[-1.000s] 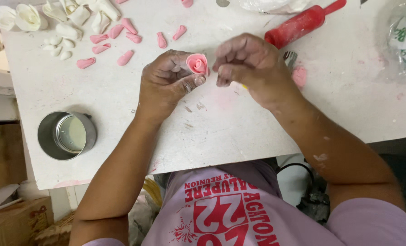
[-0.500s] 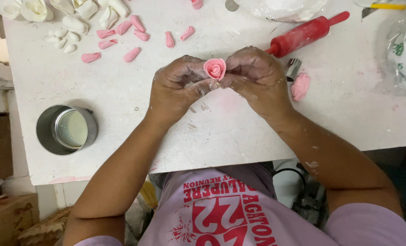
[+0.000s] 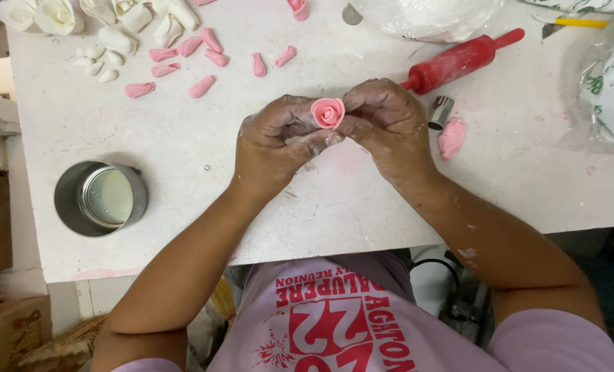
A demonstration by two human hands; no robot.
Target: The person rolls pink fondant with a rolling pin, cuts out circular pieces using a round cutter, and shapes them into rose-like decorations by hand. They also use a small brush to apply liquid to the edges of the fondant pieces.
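Hands w/ rose shifted slightly toward table centre since earlier, small pink rolled-fondant rose (image 3: 328, 112) pinched between left hand (image 3: 274, 146) & right hand (image 3: 387, 122) fingertips above white floured table (image 3: 183, 158), red rolling pin (image 3: 458, 62) behind, pink petal pieces (image 3: 183, 65) far left, metal tin (image 3: 100, 198) nr edge.

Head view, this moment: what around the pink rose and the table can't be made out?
- Pink rose: its base is hidden by the fingertips of the left hand and right hand.
- White flowers: cut off by the top edge.
- Clear plastic bag: cut by the top edge; contents unclear.
- Metal tin: contents only a pale reflection.
- Small metal cutter: its opening faces away, so its shape is untellable.
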